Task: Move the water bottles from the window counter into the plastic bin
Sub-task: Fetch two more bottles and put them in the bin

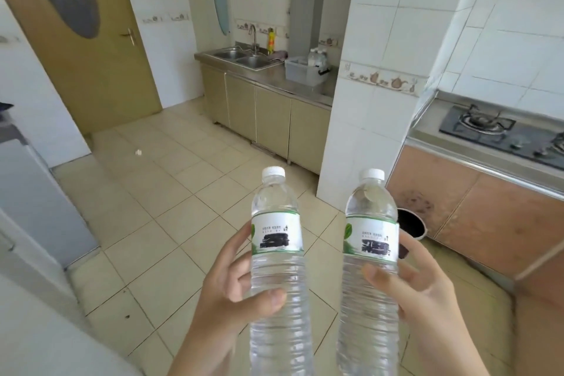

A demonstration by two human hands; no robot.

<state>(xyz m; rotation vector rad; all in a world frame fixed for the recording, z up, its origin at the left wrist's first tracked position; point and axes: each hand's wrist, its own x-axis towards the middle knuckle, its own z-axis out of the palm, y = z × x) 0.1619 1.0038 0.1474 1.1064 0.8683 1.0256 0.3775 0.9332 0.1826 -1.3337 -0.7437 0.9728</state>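
I hold two clear water bottles upright in front of me, both with white caps and green-and-white labels. My left hand point(232, 290) grips the left bottle point(276, 256) around its ribbed middle. My right hand point(418, 293) grips the right bottle point(370, 256) the same way. Far ahead, a translucent plastic bin point(300, 70) stands on the steel counter point(317, 90) beside the sink, with a few bottles point(317, 57) showing just behind it.
A tiled pillar point(357, 101) stands between me and the counter's right end. A gas stove point(503, 131) is on the right counter, a dark round bucket point(410, 223) on the floor below it. A brown door point(85, 40) at back left, a white appliance point(30, 192) on the left.
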